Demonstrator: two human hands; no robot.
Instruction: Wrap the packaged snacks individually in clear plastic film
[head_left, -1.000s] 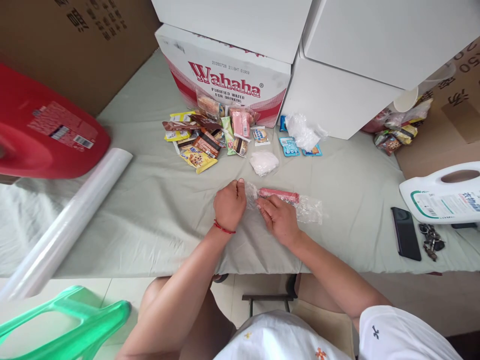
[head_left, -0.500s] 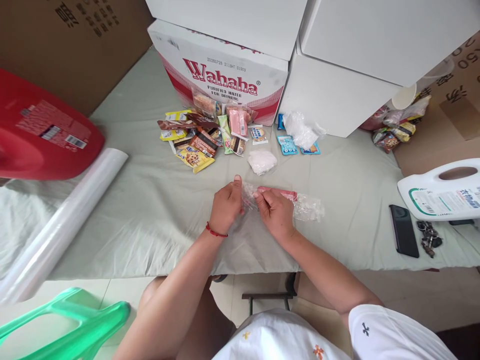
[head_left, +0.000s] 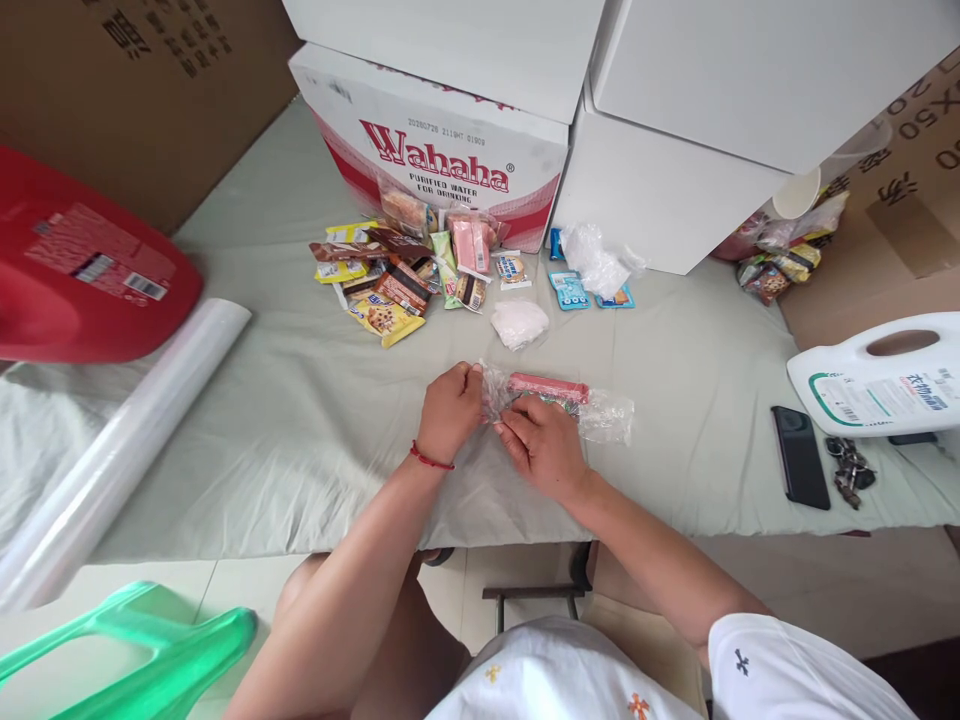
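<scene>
A small red packet (head_left: pixel 551 387) lies wrapped in clear plastic film (head_left: pixel 609 415) on the cloth, near the front of the table. My left hand (head_left: pixel 451 405) is closed on the left end of the film, thumb against fingers. My right hand (head_left: pixel 546 445) rests at the near side of the packet, with its curled fingertips pinching the film close to the left hand. The film's right end lies loose and crumpled. A crumpled white bundle (head_left: pixel 520 325) sits just beyond the hands.
Several snack packets (head_left: pixel 397 285) are heaped before the Wahaha carton (head_left: pixel 450 160). Blue packets (head_left: pixel 570 291) and crumpled plastic lie to their right. A film roll (head_left: pixel 142 430) and red jug (head_left: pixel 82 270) stand left; a white bottle (head_left: pixel 877 385), phone (head_left: pixel 801 457) and keys (head_left: pixel 851 470) lie right.
My right hand has shifted down and toward the near side of the packet, uncovering more of the red. My left thumb has come down onto the film. The view has shifted slightly.
</scene>
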